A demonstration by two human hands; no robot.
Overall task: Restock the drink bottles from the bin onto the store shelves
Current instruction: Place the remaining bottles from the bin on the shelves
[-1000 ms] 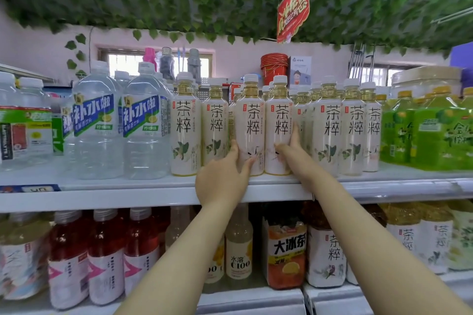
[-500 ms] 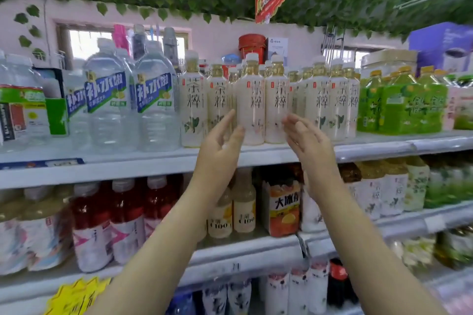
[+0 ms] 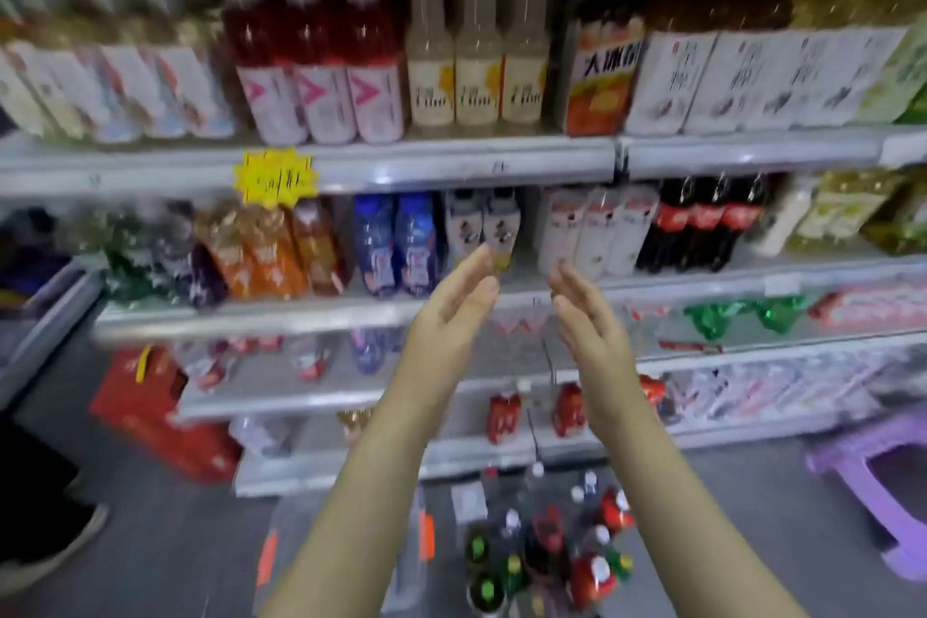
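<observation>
Left hand point(image 3: 451, 311) and right hand point(image 3: 587, 316) hovered empty before the store shelves point(image 3: 351, 166).
Both were spread wide, palms facing each other; the drink bottles point(image 3: 552, 547) stood in the clear bin point(image 3: 411, 567) on the floor below.

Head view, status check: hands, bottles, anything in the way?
Left hand open, empty. Right hand open, empty. Bottles in bin, below both hands. Nothing seen blocking.
</observation>
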